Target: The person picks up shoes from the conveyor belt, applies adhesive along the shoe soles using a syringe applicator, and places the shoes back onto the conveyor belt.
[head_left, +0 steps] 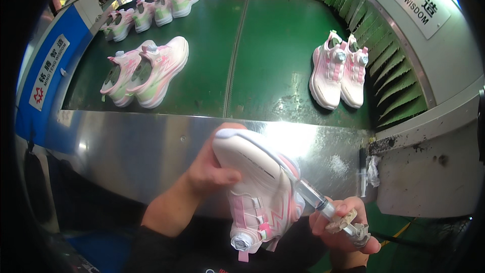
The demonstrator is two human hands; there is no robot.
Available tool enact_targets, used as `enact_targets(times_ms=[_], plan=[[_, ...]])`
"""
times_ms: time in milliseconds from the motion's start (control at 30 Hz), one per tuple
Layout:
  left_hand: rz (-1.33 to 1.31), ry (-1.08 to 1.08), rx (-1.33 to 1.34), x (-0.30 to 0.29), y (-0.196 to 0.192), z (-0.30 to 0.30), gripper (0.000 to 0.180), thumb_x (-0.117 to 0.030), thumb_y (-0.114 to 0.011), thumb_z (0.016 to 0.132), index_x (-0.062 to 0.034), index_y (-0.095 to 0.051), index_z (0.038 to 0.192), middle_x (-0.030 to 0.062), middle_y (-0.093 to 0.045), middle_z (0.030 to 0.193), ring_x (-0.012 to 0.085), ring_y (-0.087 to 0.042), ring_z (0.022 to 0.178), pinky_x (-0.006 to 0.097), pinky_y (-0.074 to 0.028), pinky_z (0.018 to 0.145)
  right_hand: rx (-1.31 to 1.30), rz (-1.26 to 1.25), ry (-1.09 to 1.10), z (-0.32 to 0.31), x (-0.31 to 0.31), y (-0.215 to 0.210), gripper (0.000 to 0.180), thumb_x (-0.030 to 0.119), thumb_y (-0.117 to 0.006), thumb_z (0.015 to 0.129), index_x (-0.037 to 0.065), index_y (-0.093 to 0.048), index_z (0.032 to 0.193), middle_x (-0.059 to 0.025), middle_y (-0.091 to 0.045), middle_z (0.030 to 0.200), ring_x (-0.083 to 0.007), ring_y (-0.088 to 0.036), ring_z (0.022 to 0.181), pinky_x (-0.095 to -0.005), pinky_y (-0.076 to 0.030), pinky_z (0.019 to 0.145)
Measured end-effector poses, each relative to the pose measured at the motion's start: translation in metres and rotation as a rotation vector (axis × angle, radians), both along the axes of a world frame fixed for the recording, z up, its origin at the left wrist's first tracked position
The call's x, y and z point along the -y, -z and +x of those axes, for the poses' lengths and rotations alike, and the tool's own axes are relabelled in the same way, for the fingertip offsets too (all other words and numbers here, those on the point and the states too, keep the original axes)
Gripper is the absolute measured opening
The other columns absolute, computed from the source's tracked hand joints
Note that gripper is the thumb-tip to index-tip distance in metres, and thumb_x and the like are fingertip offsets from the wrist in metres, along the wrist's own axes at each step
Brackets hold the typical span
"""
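Observation:
A white and pink sneaker [257, 172] is held by my left hand [214, 169], its toe up and away from me, its dial closure low and near me. The thumb presses on the upper while the other fingers are mostly hidden behind the shoe. In my right hand [343, 222] is a clear plastic syringe [313, 195], gripped around its plunger end, where wrapping or residue covers the flanges. The syringe's tip meets the seam between the sneaker's upper and sole, on its right side. The exact contact point is too small to make out.
Beyond the metal ledge [151, 131] lies a green conveyor belt [273, 61]. A pair of sneakers [146, 71] stands left, another pair [338, 71] right, several more shoes [164, 9] far left. Green strip curtains [399, 66] hang at right. Another syringe [362, 172] lies beside crumpled tissue [373, 171].

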State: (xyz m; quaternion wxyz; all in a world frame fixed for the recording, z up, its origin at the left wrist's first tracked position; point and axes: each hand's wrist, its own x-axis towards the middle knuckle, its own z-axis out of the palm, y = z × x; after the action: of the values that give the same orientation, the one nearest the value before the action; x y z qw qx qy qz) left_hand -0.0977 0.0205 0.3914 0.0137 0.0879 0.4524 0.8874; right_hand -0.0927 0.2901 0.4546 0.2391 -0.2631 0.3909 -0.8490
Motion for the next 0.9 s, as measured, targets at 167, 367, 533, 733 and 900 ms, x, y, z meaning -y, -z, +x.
enact_targets(times_ms=[167, 367, 533, 733, 900], plan=[[0.126, 0.005, 0.117, 0.001, -0.007, -0.007, 0.077, -0.017, -0.077, 0.063, -0.003, -0.037, 0.127, 0.0152, -0.054, 0.117, 0.0272, -0.056, 0.107, 0.039, -0.046, 0.092, 0.07, -0.126, -0.056, -0.002, -0.005, 0.01, 0.085, 0.058, -0.072, 0.068, -0.002, -0.043, 0.121, -0.0245, -0.051, 0.108, -0.0272, -0.056, 0.096, -0.0369, -0.044, 0.084], [0.15, 0.041, 0.157, 0.002, 0.009, -0.011, 0.066, -0.017, -0.07, 0.067, 0.0001, -0.043, 0.126, 0.015, -0.056, 0.116, 0.0259, -0.057, 0.106, 0.038, -0.046, 0.092, 0.127, -0.15, -0.101, -0.002, -0.015, 0.028, 0.089, 0.05, -0.079, 0.065, -0.003, -0.041, 0.125, -0.0268, -0.047, 0.117, -0.0293, -0.055, 0.101, -0.0383, -0.043, 0.09], [0.168, 0.044, 0.196, 0.002, 0.005, -0.01, 0.06, -0.017, -0.066, 0.07, 0.0006, -0.045, 0.124, 0.0152, -0.058, 0.113, 0.0252, -0.059, 0.102, 0.036, -0.049, 0.088, 0.157, -0.15, -0.092, 0.006, -0.017, 0.035, 0.09, 0.048, -0.081, 0.063, -0.003, -0.041, 0.126, -0.0266, -0.047, 0.118, -0.0291, -0.055, 0.101, -0.0376, -0.043, 0.091], [0.221, 0.053, 0.189, 0.002, 0.006, -0.015, 0.058, -0.019, -0.065, 0.073, 0.001, -0.046, 0.124, 0.0162, -0.058, 0.113, 0.0265, -0.06, 0.101, 0.037, -0.049, 0.087, 0.178, -0.128, -0.073, 0.009, -0.018, 0.038, 0.091, 0.047, -0.082, 0.062, -0.004, -0.042, 0.125, -0.0233, -0.051, 0.113, -0.0281, -0.056, 0.099, -0.0376, -0.044, 0.089], [0.248, 0.032, 0.209, 0.001, 0.004, -0.018, 0.058, -0.023, -0.065, 0.076, 0.0017, -0.045, 0.125, 0.0178, -0.057, 0.113, 0.028, -0.06, 0.102, 0.038, -0.05, 0.087, 0.218, -0.07, -0.042, 0.014, -0.023, 0.036, 0.091, 0.047, -0.082, 0.062, -0.007, -0.042, 0.124, -0.0176, -0.054, 0.102, -0.0269, -0.056, 0.097, -0.0366, -0.046, 0.087]])
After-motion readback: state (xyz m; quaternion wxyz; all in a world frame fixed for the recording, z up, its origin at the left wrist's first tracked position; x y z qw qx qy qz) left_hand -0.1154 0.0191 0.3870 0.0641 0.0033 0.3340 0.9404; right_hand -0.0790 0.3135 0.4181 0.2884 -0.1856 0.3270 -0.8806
